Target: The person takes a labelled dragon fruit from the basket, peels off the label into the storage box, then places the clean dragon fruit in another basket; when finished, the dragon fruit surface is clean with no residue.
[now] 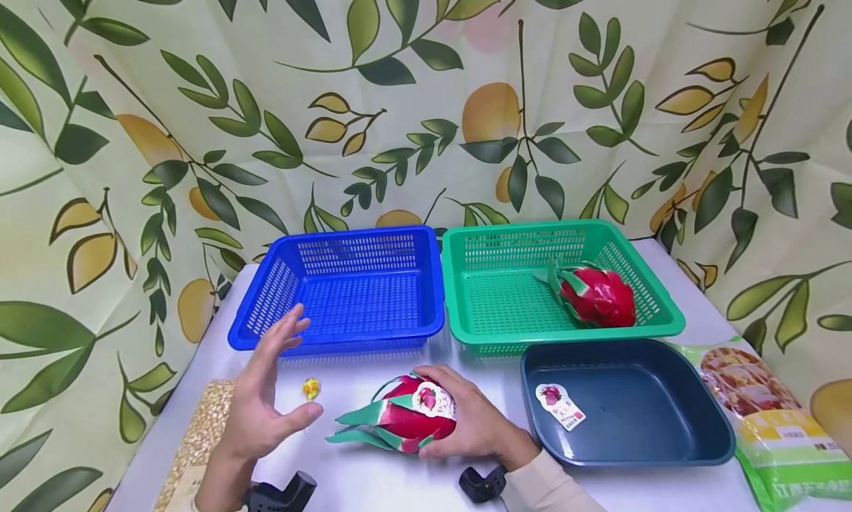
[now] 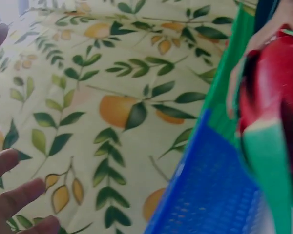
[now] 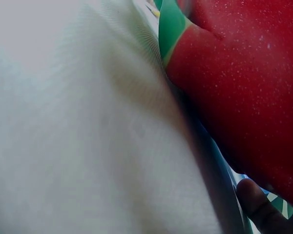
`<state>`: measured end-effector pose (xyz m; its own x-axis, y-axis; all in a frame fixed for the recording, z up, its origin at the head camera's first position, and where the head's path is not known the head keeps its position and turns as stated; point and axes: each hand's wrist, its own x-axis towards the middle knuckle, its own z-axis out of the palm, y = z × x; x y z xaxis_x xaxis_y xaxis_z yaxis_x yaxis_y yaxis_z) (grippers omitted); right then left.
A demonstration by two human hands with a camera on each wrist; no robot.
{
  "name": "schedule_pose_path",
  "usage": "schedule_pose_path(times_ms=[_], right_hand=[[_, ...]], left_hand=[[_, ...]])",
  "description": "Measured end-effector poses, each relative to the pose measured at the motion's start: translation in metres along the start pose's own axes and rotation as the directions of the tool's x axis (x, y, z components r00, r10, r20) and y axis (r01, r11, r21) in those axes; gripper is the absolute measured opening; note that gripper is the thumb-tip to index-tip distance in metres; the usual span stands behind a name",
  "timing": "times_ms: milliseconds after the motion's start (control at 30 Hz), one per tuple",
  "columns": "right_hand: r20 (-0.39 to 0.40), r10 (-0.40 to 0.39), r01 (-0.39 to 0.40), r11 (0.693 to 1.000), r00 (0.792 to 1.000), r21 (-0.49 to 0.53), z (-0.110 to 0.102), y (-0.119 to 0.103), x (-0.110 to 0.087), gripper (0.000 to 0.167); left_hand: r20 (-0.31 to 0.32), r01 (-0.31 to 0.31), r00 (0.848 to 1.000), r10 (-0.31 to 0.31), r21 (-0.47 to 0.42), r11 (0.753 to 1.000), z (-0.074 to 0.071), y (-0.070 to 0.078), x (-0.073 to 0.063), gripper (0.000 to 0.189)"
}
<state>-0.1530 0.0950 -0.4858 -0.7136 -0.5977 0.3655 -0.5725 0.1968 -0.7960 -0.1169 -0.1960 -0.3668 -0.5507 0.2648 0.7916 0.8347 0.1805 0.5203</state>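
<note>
My right hand [image 1: 471,417] grips a red dragon fruit [image 1: 407,425] around its rounded end, above the white table. Its green leafy tips point left, and a white label with a fruit picture faces up. Red skin of the dragon fruit [image 3: 249,83] fills much of the right wrist view, with one fingertip [image 3: 254,197] against its underside. Raised to the left, my left hand [image 1: 258,399] has its fingers spread and holds nothing. Beside its thumb lies a small yellow-wrapped lollipop [image 1: 310,388]. In the left wrist view the leafy end of the dragon fruit [image 2: 268,146] appears at the right.
A blue basket [image 1: 435,305] stands behind my hands. To its right, a green basket [image 1: 492,339] contains another dragon fruit [image 1: 599,297]. A dark blue tray [image 1: 639,408] bears a fruit label [image 1: 559,407]. Bags lie at both sides: pale kernels [image 1: 200,438] left, green-and-yellow packaging [image 1: 779,423] right.
</note>
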Motion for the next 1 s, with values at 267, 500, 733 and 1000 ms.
schedule_pose_path(times_ms=[267, 500, 733, 1000], right_hand=[[-0.01, -0.004, 0.005, 1.0, 1.0, 0.01, 0.003, -0.001, -0.005, 0.096], [-0.024, -0.021, 0.021, 1.0, 0.999, -0.005, 0.003, 0.001, -0.004, 0.095], [-0.019, -0.041, 0.041, 0.999, 0.999, -0.018, 0.001, -0.002, 0.0, 0.095], [0.006, -0.021, 0.021, 1.0, 1.0, -0.015, 0.0, -0.003, 0.003, 0.096]], left_hand=[[0.214, 0.135, 0.964, -0.157, 0.115, 0.984, 0.032, -0.015, -0.021, 0.096], [0.369, 0.367, 0.806, -0.463, 0.301, 0.88, 0.055, -0.027, -0.037, 0.113], [0.435, 0.401, 0.691, -0.577, 0.434, 0.807, 0.071, -0.031, -0.043, 0.112], [0.461, 0.395, 0.68, -0.57, 0.425, 0.815, 0.079, -0.036, -0.043, 0.115]])
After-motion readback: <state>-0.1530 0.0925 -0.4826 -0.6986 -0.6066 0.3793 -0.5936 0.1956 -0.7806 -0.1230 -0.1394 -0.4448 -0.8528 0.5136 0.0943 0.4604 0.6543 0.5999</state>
